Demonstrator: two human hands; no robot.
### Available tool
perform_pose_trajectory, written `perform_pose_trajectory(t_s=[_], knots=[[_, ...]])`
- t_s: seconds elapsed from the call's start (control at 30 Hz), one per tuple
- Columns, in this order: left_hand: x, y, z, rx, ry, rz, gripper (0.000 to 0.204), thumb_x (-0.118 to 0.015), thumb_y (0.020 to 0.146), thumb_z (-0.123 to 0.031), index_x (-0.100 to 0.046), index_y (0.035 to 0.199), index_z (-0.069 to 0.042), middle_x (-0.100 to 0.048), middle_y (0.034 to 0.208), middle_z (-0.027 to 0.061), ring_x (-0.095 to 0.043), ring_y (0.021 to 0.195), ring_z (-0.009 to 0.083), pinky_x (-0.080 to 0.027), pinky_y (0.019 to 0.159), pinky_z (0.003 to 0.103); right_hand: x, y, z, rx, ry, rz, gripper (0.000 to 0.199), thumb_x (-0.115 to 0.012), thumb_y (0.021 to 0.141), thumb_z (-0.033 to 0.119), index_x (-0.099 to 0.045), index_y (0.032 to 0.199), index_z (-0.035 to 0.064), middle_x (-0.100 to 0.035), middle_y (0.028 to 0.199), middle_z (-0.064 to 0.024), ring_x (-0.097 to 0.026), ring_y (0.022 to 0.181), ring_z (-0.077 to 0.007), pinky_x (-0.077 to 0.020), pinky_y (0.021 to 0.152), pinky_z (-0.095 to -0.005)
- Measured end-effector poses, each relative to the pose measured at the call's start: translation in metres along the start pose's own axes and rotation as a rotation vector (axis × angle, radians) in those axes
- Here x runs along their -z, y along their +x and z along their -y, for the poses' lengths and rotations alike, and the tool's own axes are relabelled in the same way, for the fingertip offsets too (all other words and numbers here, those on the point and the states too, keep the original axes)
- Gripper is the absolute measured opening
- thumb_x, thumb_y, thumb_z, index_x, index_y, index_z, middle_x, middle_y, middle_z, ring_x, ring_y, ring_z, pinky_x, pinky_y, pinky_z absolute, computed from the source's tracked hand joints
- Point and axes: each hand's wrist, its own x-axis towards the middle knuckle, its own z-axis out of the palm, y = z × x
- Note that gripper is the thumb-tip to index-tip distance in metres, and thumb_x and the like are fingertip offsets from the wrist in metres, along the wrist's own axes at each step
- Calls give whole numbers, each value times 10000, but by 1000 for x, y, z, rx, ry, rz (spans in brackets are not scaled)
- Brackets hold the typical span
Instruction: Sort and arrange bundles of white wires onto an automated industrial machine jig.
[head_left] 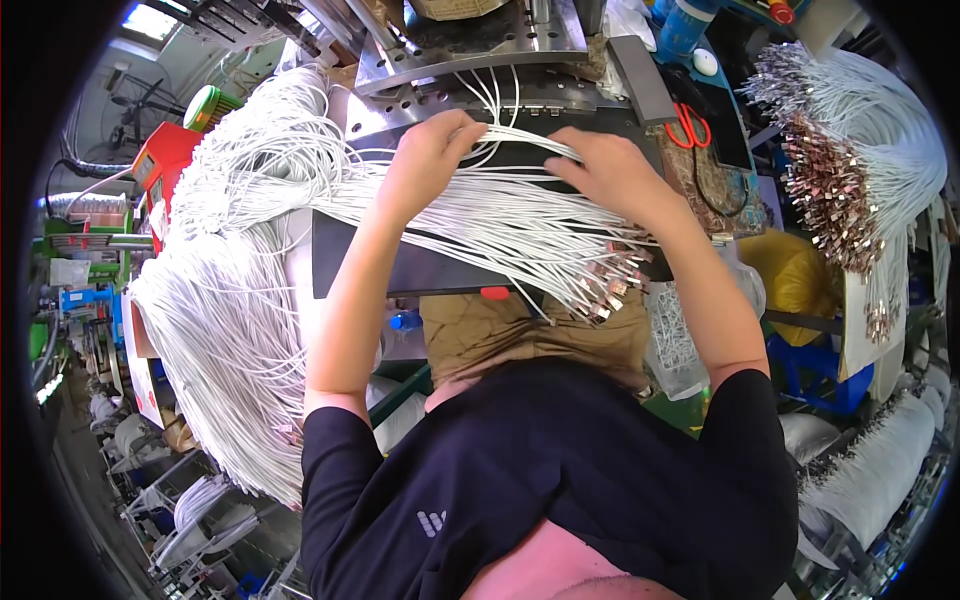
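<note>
Head-worn fisheye looks steeply down, close over the workbench (400,268).

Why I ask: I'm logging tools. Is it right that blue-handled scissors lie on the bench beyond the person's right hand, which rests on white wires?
Not quite: the head view shows the scissors have red handles. They do lie beyond the right hand, which rests on the white wires.

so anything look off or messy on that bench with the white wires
Nothing looks damaged or spilled. The bundle of white wires lies fanned across the dark work plate under both hands, its metal terminals hanging past the plate's near edge. The big heap of white wires on the left overflows its side, loose but not tangled.
</note>
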Motion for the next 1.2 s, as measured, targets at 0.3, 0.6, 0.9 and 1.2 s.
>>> perform_pose_trajectory(t_s=[0.3, 0.6, 0.9, 1.2], knots=[[10, -11, -20, 184, 139, -105, 300, -574, 984, -327, -689, 978, -50, -645, 743, 173, -632, 728, 338, -487, 679, 386, 11, -3, -2, -59, -325, -21, 286, -634, 897, 222, -649, 1151, 92, -685, 946, -134, -657, 932, -319, -487, 850, -460], [7, -23, -78, 283, 136, 324, 428, -505, 1029, -384, -711, 939, -19, -576, 681, 26, -528, 622, 115, -408, 559, 296, 2, -23, -11, 334, -517, -118, 297, -668, 808, 171, -661, 1100, 113, -624, 928, -63, -615, 959, -260, -462, 894, -421], [-50, -43, -44, 538, -817, 564, 329, -486, 1048, -278, -639, 1148, -5, -469, 690, -42, -372, 550, 60, -283, 502, 214, 16, 10, -31, -125, 538, -296, 306, -559, 974, 245, -665, 1184, 49, -702, 1019, -67, -651, 969, -205, -484, 931, -352], [-63, -6, -20, 541, -1077, 317, 262, -512, 1029, -198, -622, 1155, 3, -531, 748, 2, -435, 578, 82, -349, 535, 223, -12, 9, -38, -42, 813, -71, 430, -542, 971, 382, -678, 1196, 42, -721, 1048, -139, -689, 888, -213, -529, 823, -357]])
